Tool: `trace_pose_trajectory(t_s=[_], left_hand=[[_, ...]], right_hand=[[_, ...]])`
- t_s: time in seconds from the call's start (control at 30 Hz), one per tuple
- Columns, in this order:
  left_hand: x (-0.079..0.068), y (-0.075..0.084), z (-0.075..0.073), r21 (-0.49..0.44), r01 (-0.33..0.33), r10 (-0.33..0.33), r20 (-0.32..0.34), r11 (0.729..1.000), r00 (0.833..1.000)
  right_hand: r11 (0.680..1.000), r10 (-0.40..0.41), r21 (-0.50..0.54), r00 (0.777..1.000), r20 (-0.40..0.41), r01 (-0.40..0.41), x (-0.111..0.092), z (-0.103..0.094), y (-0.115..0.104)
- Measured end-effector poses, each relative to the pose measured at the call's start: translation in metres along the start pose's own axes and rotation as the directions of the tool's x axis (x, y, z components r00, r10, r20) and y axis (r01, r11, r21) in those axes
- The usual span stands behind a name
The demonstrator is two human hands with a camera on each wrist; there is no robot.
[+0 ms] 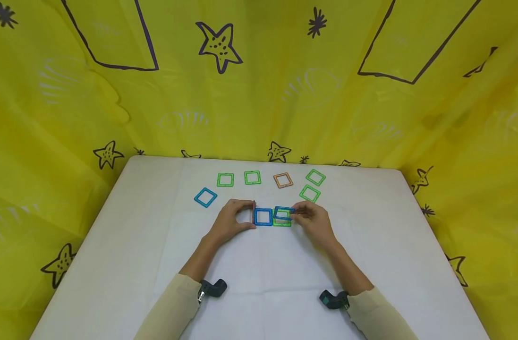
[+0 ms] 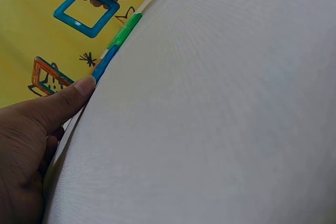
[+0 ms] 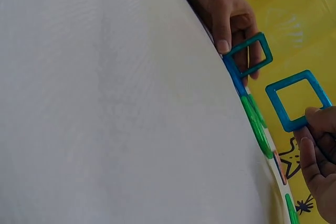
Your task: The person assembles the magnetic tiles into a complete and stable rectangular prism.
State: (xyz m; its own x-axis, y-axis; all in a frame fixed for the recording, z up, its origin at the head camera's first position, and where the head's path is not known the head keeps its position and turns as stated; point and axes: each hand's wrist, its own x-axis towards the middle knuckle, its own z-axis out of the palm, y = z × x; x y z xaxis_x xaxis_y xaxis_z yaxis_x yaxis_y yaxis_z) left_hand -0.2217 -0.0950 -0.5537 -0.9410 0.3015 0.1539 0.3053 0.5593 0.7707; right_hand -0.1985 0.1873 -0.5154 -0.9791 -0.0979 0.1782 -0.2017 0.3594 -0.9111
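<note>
My left hand (image 1: 230, 221) grips a square magnetic tile standing on edge, thumb at its near side and fingers at its far side. This upright tile looks orange in the left wrist view (image 2: 38, 72) and teal in the right wrist view (image 3: 266, 51). It stands along the left edge of a flat blue square tile (image 1: 264, 224). Beside that blue tile, on its right, lies a flat green square tile (image 1: 282, 224). My right hand (image 1: 316, 223) pinches another blue square tile (image 1: 283, 219) by its right side, tilted and raised above the green one.
Beyond the hands lie loose square tiles: a blue one (image 1: 200, 202) at left, several green ones, including one at back left (image 1: 225, 185) and one at right (image 1: 307, 198), and an orange one (image 1: 286, 185). The white-covered table (image 1: 259, 293) meets a yellow patterned curtain (image 1: 259, 94).
</note>
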Motion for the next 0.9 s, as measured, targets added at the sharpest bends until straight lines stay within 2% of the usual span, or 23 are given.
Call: trace_pose_trajectory(t_s=[0.27, 0.63, 0.9], left_hand=[[-0.003, 0.000, 0.000, 0.002, 0.000, 0.000, -0.008, 1.000, 1.000], [-0.002, -0.001, 0.000, 0.015, -0.016, 0.016, -0.009, 1.000, 1.000], [0.000, -0.003, 0.000, 0.000, -0.019, 0.019, -0.001, 1.000, 1.000]], right_hand=[[1.000, -0.011, -0.002, 0.999, 0.034, 0.011, -0.002, 0.012, 0.006], [1.000, -0.015, 0.023, 0.998, 0.054, 0.013, -0.001, 0.028, 0.004], [0.998, -0.052, 0.025, 0.996, 0.067, 0.051, 0.001, 0.036, 0.003]])
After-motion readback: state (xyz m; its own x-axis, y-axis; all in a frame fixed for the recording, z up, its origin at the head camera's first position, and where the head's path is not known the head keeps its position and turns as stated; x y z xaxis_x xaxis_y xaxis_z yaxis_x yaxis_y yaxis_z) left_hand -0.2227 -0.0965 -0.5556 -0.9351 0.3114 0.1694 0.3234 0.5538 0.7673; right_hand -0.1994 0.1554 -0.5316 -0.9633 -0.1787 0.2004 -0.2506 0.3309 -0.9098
